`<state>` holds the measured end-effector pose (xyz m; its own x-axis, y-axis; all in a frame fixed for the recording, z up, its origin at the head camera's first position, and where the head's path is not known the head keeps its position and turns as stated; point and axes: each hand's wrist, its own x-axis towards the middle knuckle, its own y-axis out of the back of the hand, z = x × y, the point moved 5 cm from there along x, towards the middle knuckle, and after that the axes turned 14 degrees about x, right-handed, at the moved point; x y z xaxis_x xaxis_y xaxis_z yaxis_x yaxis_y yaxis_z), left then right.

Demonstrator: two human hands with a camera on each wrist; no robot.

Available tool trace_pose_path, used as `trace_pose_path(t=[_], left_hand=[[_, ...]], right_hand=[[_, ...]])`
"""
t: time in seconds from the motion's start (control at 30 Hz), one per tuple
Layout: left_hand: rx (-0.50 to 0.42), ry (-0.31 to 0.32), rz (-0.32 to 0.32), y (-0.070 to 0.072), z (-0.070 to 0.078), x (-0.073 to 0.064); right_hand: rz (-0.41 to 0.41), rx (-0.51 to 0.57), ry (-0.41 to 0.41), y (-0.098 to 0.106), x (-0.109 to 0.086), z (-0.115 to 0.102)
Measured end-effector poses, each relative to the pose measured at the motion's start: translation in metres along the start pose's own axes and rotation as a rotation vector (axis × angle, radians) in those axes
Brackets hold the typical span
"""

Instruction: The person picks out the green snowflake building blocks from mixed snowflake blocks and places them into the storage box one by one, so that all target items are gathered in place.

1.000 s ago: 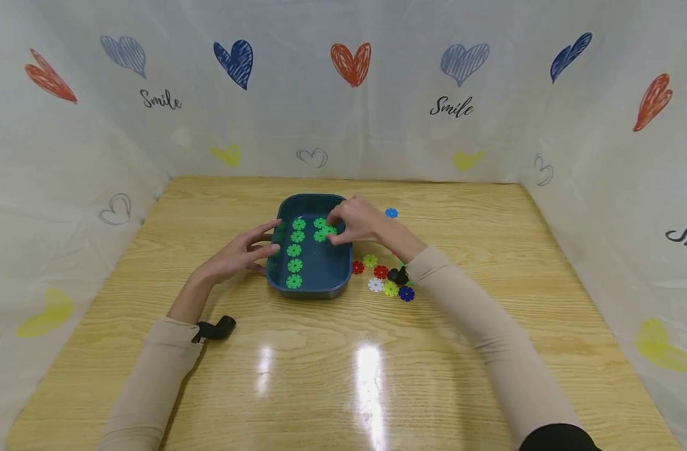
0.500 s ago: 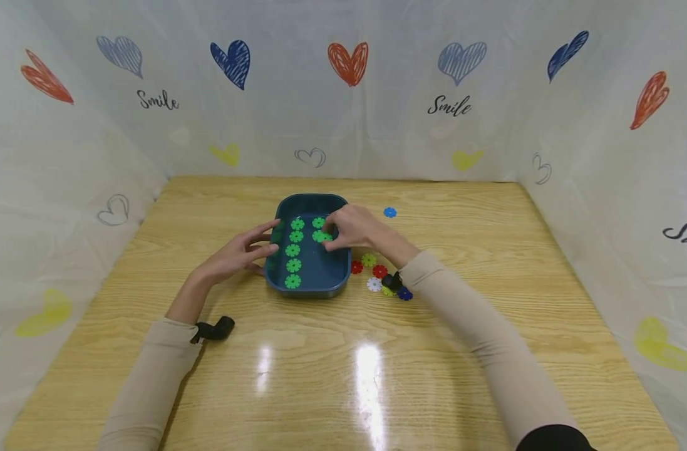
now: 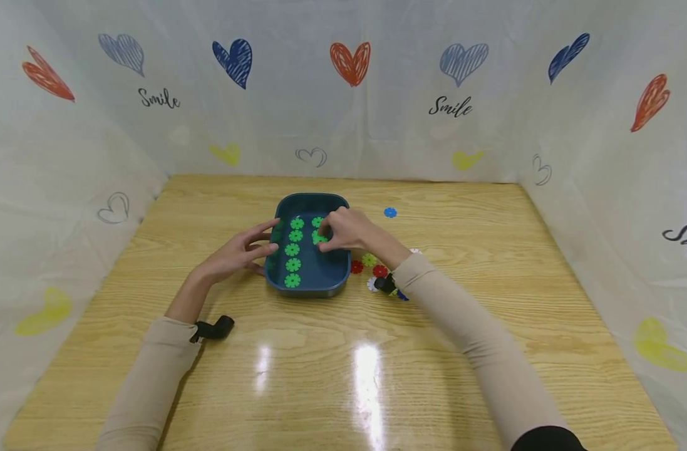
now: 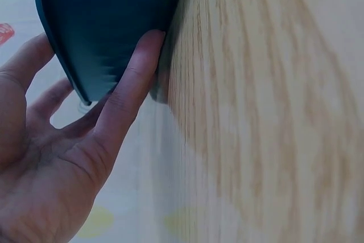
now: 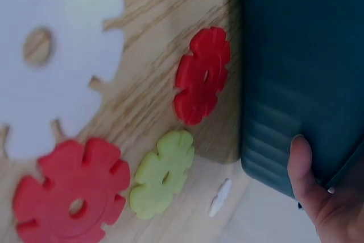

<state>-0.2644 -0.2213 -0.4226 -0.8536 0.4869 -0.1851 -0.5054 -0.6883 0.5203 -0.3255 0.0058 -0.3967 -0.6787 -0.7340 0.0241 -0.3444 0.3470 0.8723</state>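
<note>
A dark teal plastic tray stands on the table with green flower-shaped discs inside. Several of them form a column along its left side, one being the green disc at the near end. My left hand rests against the tray's left wall, fingers spread and fairly straight; the left wrist view has the thumb along the wall. My right hand reaches over the right rim, thumb and fingers pinching a green flower disc below another green disc. The fingers partly cover it.
Right of the tray lie loose discs: a red one, a yellow one, a white one and others, partly under the right wrist. A light blue disc lies farther back. A white printed curtain surrounds the wooden table.
My right hand has moved slightly left and toward me inside the tray, bringing the pinched green disc along. The left hand stays at the tray's wall.
</note>
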Motion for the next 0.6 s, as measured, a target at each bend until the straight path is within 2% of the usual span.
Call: trace_pose_path(t=[0.6], left_hand=[[-0.007, -0.003, -0.004, 0.0006, -0.0040, 0.0029]], right_hand=[[-0.031, -0.006, -0.008, -0.0009, 0.0053, 0.0011]])
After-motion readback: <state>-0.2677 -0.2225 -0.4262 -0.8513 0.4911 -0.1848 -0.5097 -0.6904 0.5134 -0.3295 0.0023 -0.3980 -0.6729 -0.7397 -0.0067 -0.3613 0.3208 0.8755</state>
